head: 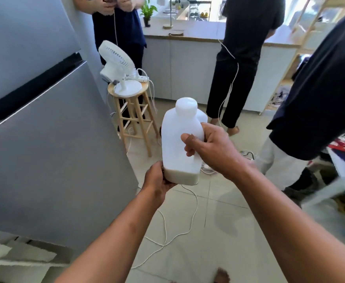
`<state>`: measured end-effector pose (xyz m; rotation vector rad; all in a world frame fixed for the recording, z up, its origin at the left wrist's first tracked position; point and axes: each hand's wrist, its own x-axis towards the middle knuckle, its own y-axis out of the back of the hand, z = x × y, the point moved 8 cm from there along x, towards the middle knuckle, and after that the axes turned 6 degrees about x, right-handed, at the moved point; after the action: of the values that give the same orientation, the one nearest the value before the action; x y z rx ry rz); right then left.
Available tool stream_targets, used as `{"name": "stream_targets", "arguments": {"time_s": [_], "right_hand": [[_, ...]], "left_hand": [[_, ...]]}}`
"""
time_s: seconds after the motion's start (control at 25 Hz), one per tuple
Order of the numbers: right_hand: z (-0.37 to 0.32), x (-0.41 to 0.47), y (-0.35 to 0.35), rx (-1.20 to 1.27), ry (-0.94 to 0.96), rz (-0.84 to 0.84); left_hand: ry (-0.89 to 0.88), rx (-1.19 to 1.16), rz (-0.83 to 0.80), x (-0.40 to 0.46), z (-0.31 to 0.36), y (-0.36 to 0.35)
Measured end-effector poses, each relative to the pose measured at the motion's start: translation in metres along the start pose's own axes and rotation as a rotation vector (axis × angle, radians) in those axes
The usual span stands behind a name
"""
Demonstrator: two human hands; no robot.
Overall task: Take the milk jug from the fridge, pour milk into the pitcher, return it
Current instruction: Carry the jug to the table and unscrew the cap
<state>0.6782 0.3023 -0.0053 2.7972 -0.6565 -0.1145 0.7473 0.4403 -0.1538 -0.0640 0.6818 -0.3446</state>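
Note:
I hold a white translucent milk jug (pixel 178 139) upright in front of me, its white cap on and a thin layer of milk at the bottom. My right hand (pixel 210 152) grips the handle on the jug's right side. My left hand (pixel 157 177) cups the bottom left corner from below. The grey fridge (pixel 44 139) stands to my left with both doors closed. No pitcher is in view.
A wooden stool (pixel 134 117) with a white fan (pixel 118 66) stands beside the fridge. White cables (pixel 167 237) trail across the tiled floor. Three people stand around: one by the fridge, one at the counter (pixel 188 34), one close on my right.

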Motion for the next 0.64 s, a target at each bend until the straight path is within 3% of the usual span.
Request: {"name": "stream_targets", "arguments": {"time_s": [0.2, 0.64], "right_hand": [[0.03, -0.055, 0.116, -0.031, -0.059, 0.264], [0.07, -0.188, 0.311, -0.103, -0.143, 0.643]], "left_hand": [[0.062, 0.183, -0.215, -0.013, -0.038, -0.117], [0.115, 0.413, -0.546, -0.093, -0.126, -0.328]]}}
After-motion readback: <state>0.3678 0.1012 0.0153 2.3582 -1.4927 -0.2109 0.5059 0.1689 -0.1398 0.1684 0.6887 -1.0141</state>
